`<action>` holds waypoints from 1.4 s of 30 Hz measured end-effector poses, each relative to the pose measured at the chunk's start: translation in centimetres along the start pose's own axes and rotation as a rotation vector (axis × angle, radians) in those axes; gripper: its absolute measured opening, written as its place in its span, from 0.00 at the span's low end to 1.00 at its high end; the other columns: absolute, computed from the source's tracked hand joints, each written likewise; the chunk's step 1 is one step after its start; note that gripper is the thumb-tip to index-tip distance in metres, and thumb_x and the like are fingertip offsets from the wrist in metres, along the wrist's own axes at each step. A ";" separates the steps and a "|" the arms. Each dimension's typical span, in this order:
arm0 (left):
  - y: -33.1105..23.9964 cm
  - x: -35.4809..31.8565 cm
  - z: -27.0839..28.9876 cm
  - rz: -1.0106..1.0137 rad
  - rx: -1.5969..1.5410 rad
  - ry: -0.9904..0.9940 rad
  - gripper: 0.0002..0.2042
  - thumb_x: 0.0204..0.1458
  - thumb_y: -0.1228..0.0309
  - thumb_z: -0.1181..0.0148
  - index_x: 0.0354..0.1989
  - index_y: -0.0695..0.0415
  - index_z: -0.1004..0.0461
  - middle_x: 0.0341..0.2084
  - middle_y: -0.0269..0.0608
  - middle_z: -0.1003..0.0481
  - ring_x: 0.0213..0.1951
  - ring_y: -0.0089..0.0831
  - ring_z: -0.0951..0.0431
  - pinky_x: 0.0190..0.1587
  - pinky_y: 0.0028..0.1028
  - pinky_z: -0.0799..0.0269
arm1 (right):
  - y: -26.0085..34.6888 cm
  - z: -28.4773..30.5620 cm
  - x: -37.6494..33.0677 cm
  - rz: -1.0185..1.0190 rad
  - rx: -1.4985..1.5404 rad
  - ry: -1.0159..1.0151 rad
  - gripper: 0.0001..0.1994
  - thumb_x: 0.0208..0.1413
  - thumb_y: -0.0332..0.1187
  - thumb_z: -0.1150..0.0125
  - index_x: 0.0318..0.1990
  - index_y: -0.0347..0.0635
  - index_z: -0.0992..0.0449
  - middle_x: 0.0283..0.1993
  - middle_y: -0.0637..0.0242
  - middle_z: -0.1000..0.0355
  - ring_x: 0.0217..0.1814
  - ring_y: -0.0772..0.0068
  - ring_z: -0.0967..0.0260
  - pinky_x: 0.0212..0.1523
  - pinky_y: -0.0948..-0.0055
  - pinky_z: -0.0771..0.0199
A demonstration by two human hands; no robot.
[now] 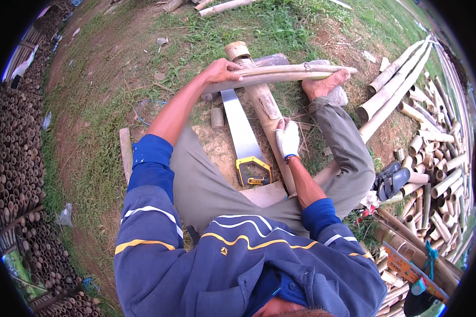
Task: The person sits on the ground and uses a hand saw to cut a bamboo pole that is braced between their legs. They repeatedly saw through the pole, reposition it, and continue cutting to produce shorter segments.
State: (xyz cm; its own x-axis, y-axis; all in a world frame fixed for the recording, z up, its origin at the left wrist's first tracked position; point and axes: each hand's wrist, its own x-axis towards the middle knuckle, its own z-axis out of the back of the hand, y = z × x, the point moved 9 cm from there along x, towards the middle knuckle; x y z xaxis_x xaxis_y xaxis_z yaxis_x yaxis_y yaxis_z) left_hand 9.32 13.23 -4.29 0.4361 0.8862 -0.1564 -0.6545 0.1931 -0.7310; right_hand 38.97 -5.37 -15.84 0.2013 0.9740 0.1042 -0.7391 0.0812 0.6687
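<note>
In the head view, sits low and reaches ahead with the left arm (pixel 177 113), angling the forearm inward. Wraps the bare left hand (pixel 222 72) around the left end of a split bamboo length (pixel 272 77). Holds that length crosswise ahead of the body, above a thick bamboo pole (pixel 262 100), with its right end at a bare foot (pixel 325 86). Bends the right arm (pixel 307 182) closer in, bringing the white-gloved right hand (pixel 287 139) beside the thick bamboo pole with fingers curled. Cannot tell whether they pinch anything.

Has a handsaw (pixel 243 127) lying between the legs, handle toward the body, blade tip just below the split bamboo length. Has the thick bamboo pole standing between handsaw and right hand, and a short bamboo offcut (pixel 217 117) left of the blade. Faces long bamboo poles (pixel 394 87), dark sandals (pixel 390 178) and a cut-bamboo pile (pixel 441 182) to the right, stacked bamboo (pixel 18 148) far left.
</note>
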 end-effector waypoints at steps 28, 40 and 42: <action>-4.4 -1.2 -5.0 -0.089 0.501 -0.097 0.25 0.65 0.52 0.40 0.59 0.62 0.25 0.54 0.57 0.28 0.58 0.54 0.26 0.62 0.47 0.26 | 1.3 -11.7 -18.4 0.348 -0.465 0.910 0.26 0.49 0.43 0.35 0.56 0.43 0.19 0.52 0.44 0.23 0.55 0.42 0.24 0.60 0.50 0.25; -5.2 -3.1 -2.8 -0.350 0.473 -0.155 0.22 0.71 0.52 0.46 0.50 0.64 0.32 0.46 0.56 0.31 0.52 0.55 0.27 0.57 0.49 0.30 | 1.6 -10.6 -16.9 0.231 -0.324 0.942 0.26 0.50 0.42 0.37 0.57 0.42 0.19 0.55 0.42 0.22 0.57 0.42 0.22 0.60 0.50 0.23; -3.5 -4.1 -2.6 -0.285 0.453 -0.100 0.22 0.71 0.52 0.46 0.50 0.63 0.32 0.44 0.55 0.31 0.51 0.54 0.27 0.55 0.48 0.31 | 1.7 -10.4 -16.8 0.234 -0.358 0.948 0.25 0.52 0.42 0.39 0.57 0.44 0.19 0.54 0.44 0.20 0.57 0.43 0.21 0.59 0.50 0.22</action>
State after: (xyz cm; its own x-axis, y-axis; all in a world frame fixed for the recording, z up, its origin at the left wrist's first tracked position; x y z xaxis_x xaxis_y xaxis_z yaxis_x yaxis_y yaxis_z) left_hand 11.43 7.81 -2.88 0.5887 0.8037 0.0863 -0.7293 0.5741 -0.3722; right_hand 27.61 -19.36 -24.13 -0.4453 0.7275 -0.5220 -0.8732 -0.2240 0.4328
